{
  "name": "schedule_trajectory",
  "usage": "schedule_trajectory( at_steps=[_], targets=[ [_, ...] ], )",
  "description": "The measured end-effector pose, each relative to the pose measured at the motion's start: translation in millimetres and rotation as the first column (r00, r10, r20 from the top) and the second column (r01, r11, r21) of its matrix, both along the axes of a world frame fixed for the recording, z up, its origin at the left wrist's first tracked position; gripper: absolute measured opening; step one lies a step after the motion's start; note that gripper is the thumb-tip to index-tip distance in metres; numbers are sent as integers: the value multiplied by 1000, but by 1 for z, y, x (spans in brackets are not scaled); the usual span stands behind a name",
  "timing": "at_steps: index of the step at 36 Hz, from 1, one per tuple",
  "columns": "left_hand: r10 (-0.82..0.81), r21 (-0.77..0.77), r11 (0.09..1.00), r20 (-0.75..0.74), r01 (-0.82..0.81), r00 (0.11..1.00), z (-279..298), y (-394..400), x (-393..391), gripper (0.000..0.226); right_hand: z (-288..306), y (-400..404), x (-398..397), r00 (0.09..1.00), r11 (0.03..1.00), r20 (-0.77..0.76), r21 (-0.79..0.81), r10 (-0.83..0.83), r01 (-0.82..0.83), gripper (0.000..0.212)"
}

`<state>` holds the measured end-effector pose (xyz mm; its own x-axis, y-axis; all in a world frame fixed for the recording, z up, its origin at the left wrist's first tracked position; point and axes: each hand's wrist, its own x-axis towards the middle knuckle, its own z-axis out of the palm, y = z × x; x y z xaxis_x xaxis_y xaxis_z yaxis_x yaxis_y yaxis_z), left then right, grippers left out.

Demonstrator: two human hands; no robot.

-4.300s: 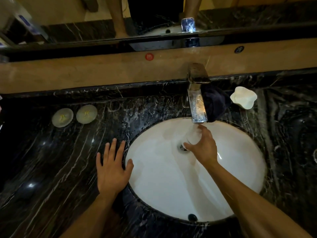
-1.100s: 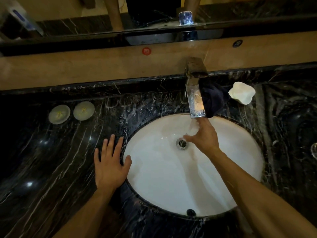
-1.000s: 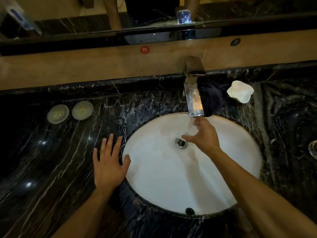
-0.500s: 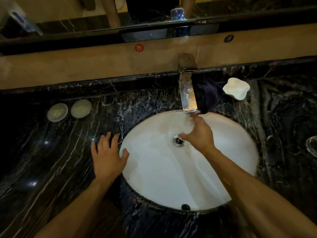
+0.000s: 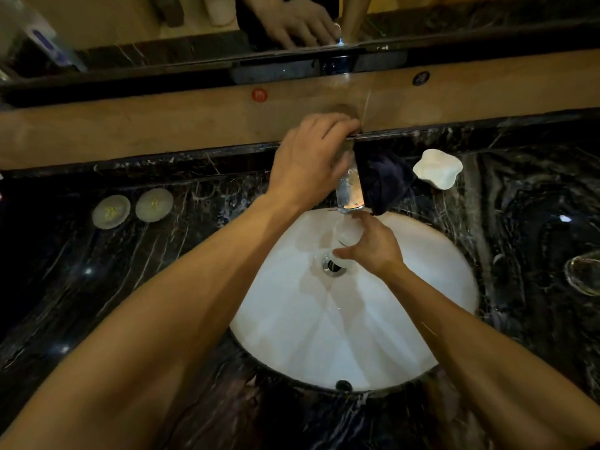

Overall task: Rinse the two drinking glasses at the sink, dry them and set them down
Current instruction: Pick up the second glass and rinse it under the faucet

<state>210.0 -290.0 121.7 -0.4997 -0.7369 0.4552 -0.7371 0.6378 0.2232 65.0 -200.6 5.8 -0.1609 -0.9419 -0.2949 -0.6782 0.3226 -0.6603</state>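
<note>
Since the earlier frames, the left hand [image 5: 308, 160] has left the countertop beside the basin and now lies over the top of the faucet [image 5: 350, 190], fingers curled down over its handle; the right hand has kept its place under the spout.

Black marble countertop [image 5: 81, 287], veined in white, fills the width of the view. Set into it is the white oval sink [image 5: 324, 336], with a chrome drain [image 5: 331, 265] near its middle and an overflow hole at the near rim. Behind the counter runs a tan ledge, with a mirror above it reflecting a hand.

Right hand [image 5: 376, 246], over the basin just right of the drain, grips one clear drinking glass [image 5: 347, 232]: thumb on the left, fingers wrapped round the far side, the glass directly below the spout. Whether water is flowing cannot be told.

A dark cloth [image 5: 383, 180] hangs just right of the faucet, touching it. A white wavy-edged dish [image 5: 438, 168] sits near the cloth, on the counter. The second glass [image 5: 584, 276] lies at the right edge of the counter, well apart from the sink, partly cut off by the frame. Two pale round discs [image 5: 131, 209] sit side by side at far left.
</note>
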Motion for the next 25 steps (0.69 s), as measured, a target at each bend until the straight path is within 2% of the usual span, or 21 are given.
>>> schedule_trajectory(
  at_steps=[6,11,14,17,20,22,25],
  targets=[
    [32,-20,999,-35,-33,999,-23,18,1,44,2,2,0,998,997,32,-53,-47,48,80],
    [19,111,994,-29,-16,999,-39,38,14,62,3,3,-3,999,997,1,-70,-35,35,84],
    [150,214,968,-52,-135,987,-58,60,46,64,1,6,-8,997,998,-78,-54,21,-26,83],
    [375,325,867,78,-379,924,-96,87,95,63,1,9,-14,982,994,-157,28,109,-106,83],
    [514,391,707,290,-590,808,-132,119,142,71,-4,15,-20,999,996,-24,76,43,-41,81],
    [563,403,615,378,-678,735,-148,138,165,77,-9,21,-18,1000,999,22,40,-4,3,80],
    [579,393,590,403,-705,709,-158,153,179,77,-12,27,-8,995,998,-68,13,70,-69,83]
  ],
)
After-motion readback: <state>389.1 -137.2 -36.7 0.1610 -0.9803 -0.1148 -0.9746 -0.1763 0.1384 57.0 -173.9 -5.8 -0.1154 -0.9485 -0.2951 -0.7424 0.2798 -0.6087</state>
